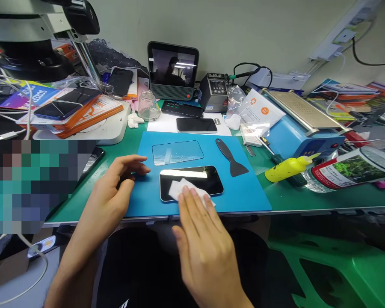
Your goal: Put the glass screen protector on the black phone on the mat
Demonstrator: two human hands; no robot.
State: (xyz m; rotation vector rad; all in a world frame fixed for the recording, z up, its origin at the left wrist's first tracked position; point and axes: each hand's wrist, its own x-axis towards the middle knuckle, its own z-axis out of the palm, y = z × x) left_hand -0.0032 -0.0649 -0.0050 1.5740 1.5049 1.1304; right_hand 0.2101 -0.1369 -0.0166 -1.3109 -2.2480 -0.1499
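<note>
Nearest us, our right hand (208, 244) presses flat fingers on a white wipe (181, 190) lying on the black phone (191, 182), which rests on the blue mat (244, 192). Our left hand (115, 184) lies released, fingers spread, just beside the phone's left end, grasping nothing.
</note>
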